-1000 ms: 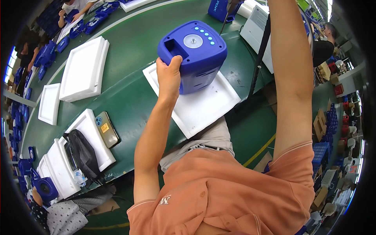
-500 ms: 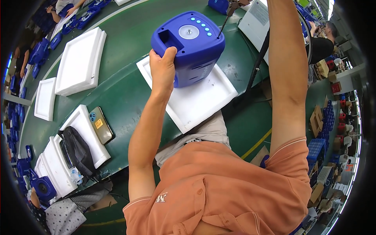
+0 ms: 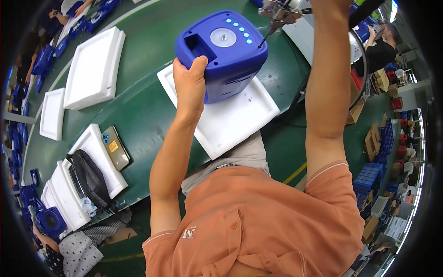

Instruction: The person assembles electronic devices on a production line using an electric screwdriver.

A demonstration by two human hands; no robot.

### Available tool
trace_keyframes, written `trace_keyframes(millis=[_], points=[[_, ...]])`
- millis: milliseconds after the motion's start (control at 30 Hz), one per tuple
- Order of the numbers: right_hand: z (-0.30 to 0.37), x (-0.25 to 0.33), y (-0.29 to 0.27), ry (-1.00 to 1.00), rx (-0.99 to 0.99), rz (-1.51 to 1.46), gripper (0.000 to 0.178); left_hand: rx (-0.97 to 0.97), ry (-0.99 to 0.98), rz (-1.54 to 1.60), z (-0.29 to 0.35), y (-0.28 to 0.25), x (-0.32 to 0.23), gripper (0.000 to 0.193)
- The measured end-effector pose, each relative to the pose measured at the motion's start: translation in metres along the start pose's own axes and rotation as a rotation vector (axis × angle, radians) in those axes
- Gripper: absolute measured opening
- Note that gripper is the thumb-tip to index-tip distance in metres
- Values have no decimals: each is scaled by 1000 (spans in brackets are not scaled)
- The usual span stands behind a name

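A blue plastic housing (image 3: 240, 57) with a round metal disc, a recessed slot and a row of light-blue buttons on top sits on a white foam tray (image 3: 226, 131). My left hand (image 3: 189, 83) grips its near left corner, thumb on the top edge by the slot, other fingers hidden behind the side. The thin bit of a metal screwdriver head (image 3: 280, 14) touches down at the corner hole on the housing's right. My right arm reaches up past it. Of my right hand (image 3: 330, 5), only the part near the wrist shows at the upper edge; its fingers are out of the picture.
Stacked white foam trays (image 3: 92, 69) stand on the green table at the left. A phone (image 3: 116, 148) and a black pouch (image 3: 92, 175) lie on trays nearer me. A black hose (image 3: 302, 87) hangs at the right. Co-workers sit left and right.
My right arm has shifted left, and more of the screwdriver head shows at the top. The bit stays at the housing's corner hole; my left hand keeps its grip.
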State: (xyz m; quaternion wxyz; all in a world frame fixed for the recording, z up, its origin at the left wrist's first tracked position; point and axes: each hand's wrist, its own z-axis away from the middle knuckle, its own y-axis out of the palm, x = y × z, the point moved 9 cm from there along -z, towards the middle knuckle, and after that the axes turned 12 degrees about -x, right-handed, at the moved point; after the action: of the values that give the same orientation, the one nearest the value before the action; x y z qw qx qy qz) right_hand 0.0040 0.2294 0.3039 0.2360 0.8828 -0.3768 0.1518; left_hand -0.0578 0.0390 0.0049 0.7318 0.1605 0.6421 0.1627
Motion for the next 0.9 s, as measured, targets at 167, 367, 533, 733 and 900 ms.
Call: trace_keyframes(millis=[167, 367, 533, 733, 900], points=[[-16, -20, 7, 183, 54, 164, 56, -9, 3, -73, -7, -8, 3, 55], [-92, -32, -1, 73, -52, 35, 55, -8, 72, -91, 13, -8, 5, 55], [-151, -22, 15, 294, 45, -15, 66, -2, 29, -23, 18, -9, 4, 56], [-148, -48, 27, 163, 120, 295, 61, -32, 3, 12, 18, -28, 7, 57], [-143, -61, 9, 142, 63, 277, 49, 20, 4, 61, 17, -34, 13, 57]])
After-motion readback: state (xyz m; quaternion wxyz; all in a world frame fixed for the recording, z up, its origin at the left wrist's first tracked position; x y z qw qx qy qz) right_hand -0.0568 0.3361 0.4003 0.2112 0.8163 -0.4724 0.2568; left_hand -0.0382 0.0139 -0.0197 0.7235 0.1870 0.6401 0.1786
